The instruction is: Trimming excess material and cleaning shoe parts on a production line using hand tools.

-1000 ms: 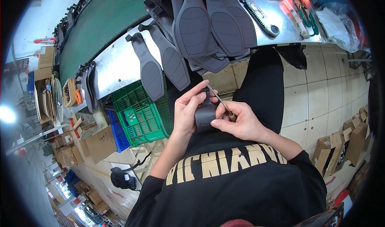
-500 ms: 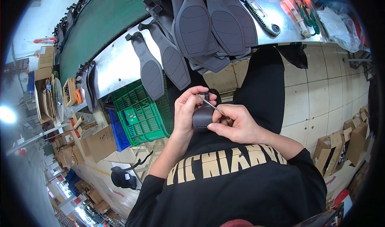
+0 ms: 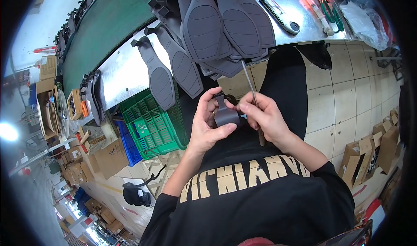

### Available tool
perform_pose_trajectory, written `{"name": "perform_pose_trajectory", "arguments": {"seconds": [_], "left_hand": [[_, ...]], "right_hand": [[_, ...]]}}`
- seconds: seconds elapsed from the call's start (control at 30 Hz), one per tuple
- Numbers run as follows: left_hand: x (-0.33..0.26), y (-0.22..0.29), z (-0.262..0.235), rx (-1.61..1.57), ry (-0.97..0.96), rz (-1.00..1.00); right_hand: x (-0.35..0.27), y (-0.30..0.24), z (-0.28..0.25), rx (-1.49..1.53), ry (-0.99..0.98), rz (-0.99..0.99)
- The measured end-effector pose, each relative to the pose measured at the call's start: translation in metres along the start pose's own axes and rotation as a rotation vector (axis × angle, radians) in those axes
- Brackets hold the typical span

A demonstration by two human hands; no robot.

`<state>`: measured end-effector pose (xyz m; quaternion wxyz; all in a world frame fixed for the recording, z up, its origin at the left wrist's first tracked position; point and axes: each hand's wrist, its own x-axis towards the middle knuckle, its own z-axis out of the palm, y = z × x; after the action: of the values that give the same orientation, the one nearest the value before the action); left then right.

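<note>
My left hand [image 3: 206, 131] is closed round a dark grey shoe sole [image 3: 226, 115], its heel end tilted up and its thumb along the near edge. The rest of the sole is largely hidden by my hand and foreshortened. Just to the right, my right hand [image 3: 270, 121] grips a thin metal rod tool [image 3: 248, 78] with a brownish handle that shows below the fingers. The rod points up and away, apart from the sole. Beyond my hands, several matching heeled soles [image 3: 207, 31] are heaped at the bench edge, and two more lie left of them, overhanging it.
On the metal bench [image 3: 124, 74] lie a utility knife [image 3: 278, 13], green-handled scissors [image 3: 332, 16] and a clear plastic bag [image 3: 367, 24]. A green crate [image 3: 152, 131] stands below at left. A green belt surface [image 3: 102, 33] runs behind. Cardboard boxes [image 3: 367, 159] stand at right.
The rod tool, earlier lying across the heel of the sole, has swung upright and away from it. My right hand has shifted right; my left thumb now lies along the sole's near edge.
</note>
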<state>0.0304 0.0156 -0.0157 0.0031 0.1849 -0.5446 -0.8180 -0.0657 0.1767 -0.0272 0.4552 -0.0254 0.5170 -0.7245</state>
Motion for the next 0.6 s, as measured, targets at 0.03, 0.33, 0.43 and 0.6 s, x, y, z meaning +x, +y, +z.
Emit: {"name": "perform_pose_trajectory", "arguments": {"seconds": [0.03, 0.33, 0.43, 0.6], "left_hand": [[-0.001, -0.002, 0.0, 0.03, -0.015, 0.017], [-0.002, -0.008, 0.004, 0.174, -0.053, 0.005], [0.0, -0.01, 0.006, 0.239, -0.058, 0.013], [0.0, -0.014, 0.008, 0.271, -0.041, 0.034]], "right_hand": [[0.003, 0.0, 0.0, 0.019, 0.02, 0.029], [0.013, 0.003, -0.005, 0.21, -0.047, 0.243], [0.014, 0.006, -0.007, 0.207, -0.037, 0.255], [0.014, 0.007, -0.008, 0.202, -0.038, 0.249]]}}
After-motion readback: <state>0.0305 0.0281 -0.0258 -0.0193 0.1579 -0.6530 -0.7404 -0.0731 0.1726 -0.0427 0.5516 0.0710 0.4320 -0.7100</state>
